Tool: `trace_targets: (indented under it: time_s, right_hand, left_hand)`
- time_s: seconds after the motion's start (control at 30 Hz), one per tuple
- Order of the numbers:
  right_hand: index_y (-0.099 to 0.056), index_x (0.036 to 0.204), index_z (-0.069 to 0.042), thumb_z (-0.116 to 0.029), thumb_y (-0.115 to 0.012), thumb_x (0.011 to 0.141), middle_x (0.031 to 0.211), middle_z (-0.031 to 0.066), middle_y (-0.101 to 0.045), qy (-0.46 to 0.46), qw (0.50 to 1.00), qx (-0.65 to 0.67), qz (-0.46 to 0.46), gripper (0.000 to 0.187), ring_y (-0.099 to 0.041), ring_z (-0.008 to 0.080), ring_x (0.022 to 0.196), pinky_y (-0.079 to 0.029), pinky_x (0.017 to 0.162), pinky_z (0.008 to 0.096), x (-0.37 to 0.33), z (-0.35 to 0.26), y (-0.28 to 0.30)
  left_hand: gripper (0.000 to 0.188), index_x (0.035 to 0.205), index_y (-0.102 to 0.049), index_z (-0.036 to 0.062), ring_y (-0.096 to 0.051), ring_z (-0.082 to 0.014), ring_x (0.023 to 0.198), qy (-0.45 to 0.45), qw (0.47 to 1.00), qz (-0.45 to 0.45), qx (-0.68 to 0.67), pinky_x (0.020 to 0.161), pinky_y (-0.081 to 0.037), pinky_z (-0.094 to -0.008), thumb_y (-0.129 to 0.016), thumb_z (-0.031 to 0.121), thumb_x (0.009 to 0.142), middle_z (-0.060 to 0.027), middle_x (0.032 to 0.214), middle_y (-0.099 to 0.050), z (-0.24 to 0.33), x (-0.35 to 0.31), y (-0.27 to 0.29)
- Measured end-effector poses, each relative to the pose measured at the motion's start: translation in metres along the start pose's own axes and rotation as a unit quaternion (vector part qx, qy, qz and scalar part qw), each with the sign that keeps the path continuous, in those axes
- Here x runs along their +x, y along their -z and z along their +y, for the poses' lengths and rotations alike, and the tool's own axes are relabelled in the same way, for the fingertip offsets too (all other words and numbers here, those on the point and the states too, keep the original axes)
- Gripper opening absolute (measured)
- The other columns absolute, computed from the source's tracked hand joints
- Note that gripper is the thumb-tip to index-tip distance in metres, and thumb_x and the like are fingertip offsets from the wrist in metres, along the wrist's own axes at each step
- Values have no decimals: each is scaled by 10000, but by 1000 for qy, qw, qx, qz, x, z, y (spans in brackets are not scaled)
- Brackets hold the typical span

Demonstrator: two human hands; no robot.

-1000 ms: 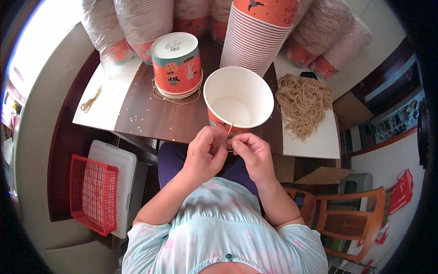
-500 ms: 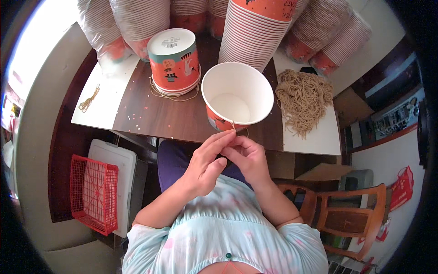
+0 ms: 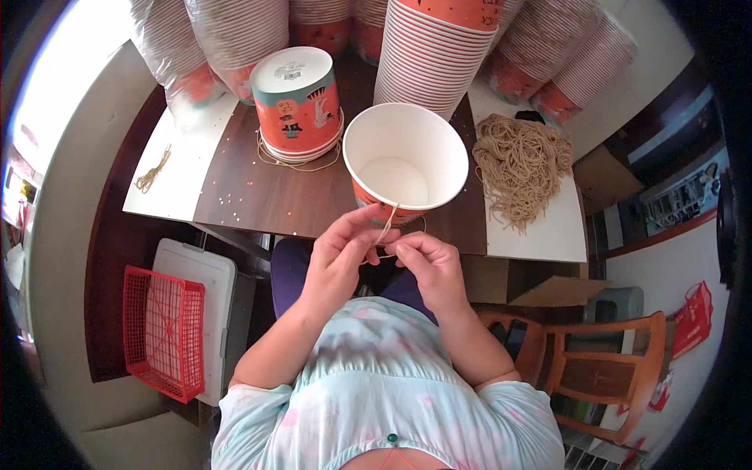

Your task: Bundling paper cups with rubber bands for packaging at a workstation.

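Note:
A white-lined orange paper bucket (image 3: 405, 162) stands open at the table's near edge. A tan string (image 3: 386, 223) runs from its rim down to my fingers. My left hand (image 3: 338, 254) and my right hand (image 3: 427, 266) meet just below the bucket, both pinching the string between thumb and fingertips. Left of the bucket stands an upside-down stack of orange buckets (image 3: 298, 102) with string loops around its base.
Tall stacks of nested paper buckets (image 3: 439, 47) line the back of the dark wooden table (image 3: 258, 196). A heap of tan strings (image 3: 521, 168) lies on white paper at right. A red basket (image 3: 163, 329) sits on the floor at left, a wooden chair (image 3: 603, 376) at right.
The bucket has shifted slightly away from me and my hands have dropped a little lower, still working the string at its rim.

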State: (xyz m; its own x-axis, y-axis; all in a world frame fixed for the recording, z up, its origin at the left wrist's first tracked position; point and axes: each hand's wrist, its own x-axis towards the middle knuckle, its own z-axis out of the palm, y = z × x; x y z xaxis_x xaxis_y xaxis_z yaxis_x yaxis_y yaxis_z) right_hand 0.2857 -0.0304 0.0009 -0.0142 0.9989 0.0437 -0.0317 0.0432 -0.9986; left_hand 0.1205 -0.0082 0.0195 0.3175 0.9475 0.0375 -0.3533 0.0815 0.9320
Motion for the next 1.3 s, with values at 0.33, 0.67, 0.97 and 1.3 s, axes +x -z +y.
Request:
trace_targets:
  time_s: [0.33, 0.67, 0.97, 1.3]
  right_hand:
    - [-639, 915, -1, -173, -676, 861, 817, 18, -642, 49, 996, -35, 70, 183, -538, 50, 687, -457, 605, 215, 10, -3, -2]
    - [-641, 864, 4, -99, -672, 851, 824, 41, -655, 39, 998, 7, 55, 109, -599, 71, 694, -490, 631, 227, 21, -4, -19]
    - [-625, 850, -4, -62, -638, 855, 814, 16, -645, 31, 998, 8, 45, 60, -581, 55, 718, -478, 657, 210, 20, 1, -5]
    - [-619, 920, 0, -80, -605, 899, 856, 38, -649, 5, 997, 63, 36, 84, -589, 86, 744, -478, 669, 225, 14, 12, -7]
  left_hand:
    - [407, 1289, -466, -16, -629, -96, 879, 8, 999, 50, -5, 686, -481, -193, -564, -21, 894, -111, 1005, -682, -11, 2, -1]
    - [350, 1198, -564, -35, -570, -62, 706, 82, 993, 38, -72, 609, -451, -178, -617, 38, 859, -60, 885, -663, -12, 5, -1]
    - [151, 942, -675, 7, -500, -72, 635, 124, 990, 38, -47, 591, -402, -210, -604, 136, 911, -28, 806, -651, -13, 24, 4]
    - [135, 856, -647, 6, -610, -146, 897, 19, 989, 5, -144, 850, -471, -287, -580, 106, 916, -81, 1004, -650, -14, 14, 7]
